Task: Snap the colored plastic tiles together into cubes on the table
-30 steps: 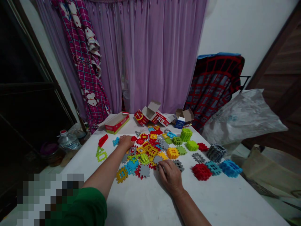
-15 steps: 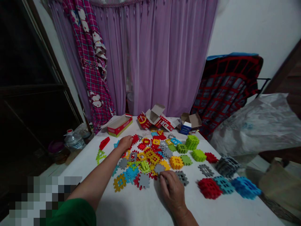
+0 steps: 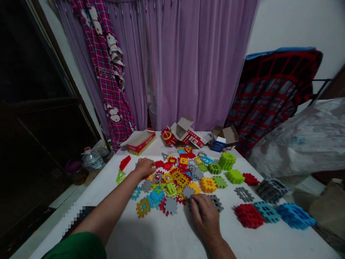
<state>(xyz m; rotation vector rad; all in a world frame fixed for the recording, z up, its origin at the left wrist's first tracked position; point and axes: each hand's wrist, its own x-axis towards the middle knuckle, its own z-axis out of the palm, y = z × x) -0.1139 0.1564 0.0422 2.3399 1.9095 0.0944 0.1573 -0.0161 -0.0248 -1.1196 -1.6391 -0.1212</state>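
My left hand (image 3: 145, 167) reaches over the far left of a spread of plastic interlocking pieces. Its fingers are curled down beside a red piece (image 3: 159, 164); what lies under them is hidden. Nearer to me, my right hand (image 3: 205, 214) rests on the table with fingers bent in. Its fingertips are by a grey square piece (image 3: 188, 192), and a dark grey window piece (image 3: 216, 203) lies just behind its knuckles. Whether it holds anything is hidden. Between the hands lie yellow window pieces (image 3: 180, 177), a lime green piece (image 3: 171, 189) and blue pieces (image 3: 155, 198).
Sorted stacks stand on the right: red (image 3: 249, 216), teal (image 3: 266, 211), blue (image 3: 295, 216), dark grey (image 3: 272, 190), lime (image 3: 227, 161) and yellow (image 3: 208, 185). Opened cartons, one red and yellow (image 3: 142, 143) and one blue (image 3: 219, 144), line the table's back edge.
The view has swung slightly left, so everything sits further right. Relative to the pieces, my left hand has drawn a little left and nearer. My right hand has stayed by the same grey pieces.
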